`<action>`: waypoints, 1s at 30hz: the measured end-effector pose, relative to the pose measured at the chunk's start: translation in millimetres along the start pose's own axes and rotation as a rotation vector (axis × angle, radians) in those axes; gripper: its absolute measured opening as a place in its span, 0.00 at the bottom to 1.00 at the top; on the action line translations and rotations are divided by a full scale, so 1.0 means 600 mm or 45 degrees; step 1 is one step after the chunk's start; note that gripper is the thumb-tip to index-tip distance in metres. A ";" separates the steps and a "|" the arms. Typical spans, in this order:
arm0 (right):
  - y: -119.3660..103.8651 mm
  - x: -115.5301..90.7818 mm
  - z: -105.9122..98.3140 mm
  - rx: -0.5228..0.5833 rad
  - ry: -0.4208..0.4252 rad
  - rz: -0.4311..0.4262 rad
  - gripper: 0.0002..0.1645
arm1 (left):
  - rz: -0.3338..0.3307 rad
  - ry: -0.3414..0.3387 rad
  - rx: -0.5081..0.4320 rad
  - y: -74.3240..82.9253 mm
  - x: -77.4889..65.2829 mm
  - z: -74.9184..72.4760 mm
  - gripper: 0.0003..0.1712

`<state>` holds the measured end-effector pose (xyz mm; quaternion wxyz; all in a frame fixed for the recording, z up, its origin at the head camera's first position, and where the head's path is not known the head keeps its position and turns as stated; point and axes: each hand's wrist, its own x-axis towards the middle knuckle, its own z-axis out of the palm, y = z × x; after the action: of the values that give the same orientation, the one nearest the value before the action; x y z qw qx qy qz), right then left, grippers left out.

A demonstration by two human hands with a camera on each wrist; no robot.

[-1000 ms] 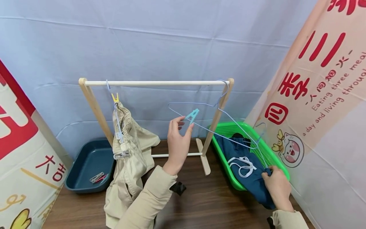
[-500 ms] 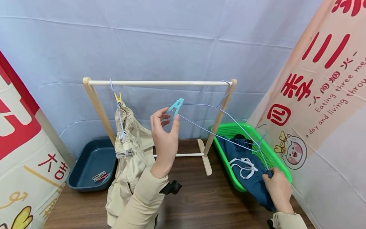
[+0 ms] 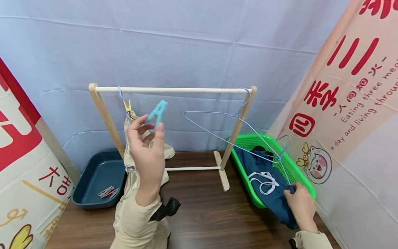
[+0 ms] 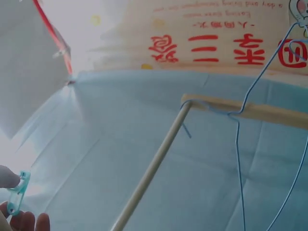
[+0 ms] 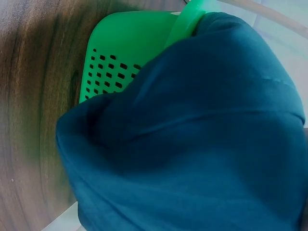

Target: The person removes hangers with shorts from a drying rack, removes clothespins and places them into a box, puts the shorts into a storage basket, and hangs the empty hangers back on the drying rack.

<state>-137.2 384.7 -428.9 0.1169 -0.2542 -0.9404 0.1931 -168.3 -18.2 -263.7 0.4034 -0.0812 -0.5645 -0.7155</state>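
Observation:
In the head view my left hand [image 3: 147,155] pinches a light blue clothespin [image 3: 158,112] between thumb and fingers, in front of the beige trousers [image 3: 127,204]. The same clothespin [image 4: 18,192] shows at the lower left of the left wrist view. My right hand [image 3: 301,205] grips the edge of a dark blue garment [image 3: 273,204] with a white drawstring, at the green basket's near end. A blue wire hanger [image 3: 214,134] hangs on the rail's right end. Another wire hanger [image 3: 285,173] runs down to my right hand. Cloth fills most of the right wrist view.
A wooden rack with a white rail [image 3: 174,90] stands at the back. The trousers hang at its left under a yellow clothespin [image 3: 127,105]. Several clothespins [image 3: 109,192] lie in a dark blue basin [image 3: 93,204]. The green basket [image 3: 255,197] stands at right.
My left hand has moved left with the light blue clothespin, from near the hanger on the rail to in front of the trousers. My right hand has stayed at the dark blue garment.

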 end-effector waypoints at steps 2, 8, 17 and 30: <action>0.001 0.000 0.000 -0.001 0.006 0.001 0.21 | -0.043 0.036 -0.040 0.000 0.007 -0.015 0.20; 0.001 0.000 0.001 -0.002 -0.002 0.000 0.21 | -0.115 0.135 -0.152 -0.007 0.023 -0.065 0.18; 0.000 0.000 -0.002 0.006 -0.015 0.014 0.21 | -0.072 0.253 -0.454 -0.015 0.024 -0.131 0.18; 0.003 0.000 0.002 0.007 -0.027 0.019 0.20 | -0.353 0.348 -0.309 -0.071 0.063 -0.214 0.18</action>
<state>-136.9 385.6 -430.9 0.1062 -0.2587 -0.9392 0.1991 -178.2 -147.0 -318.9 0.3613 0.0467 -0.4202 -0.8311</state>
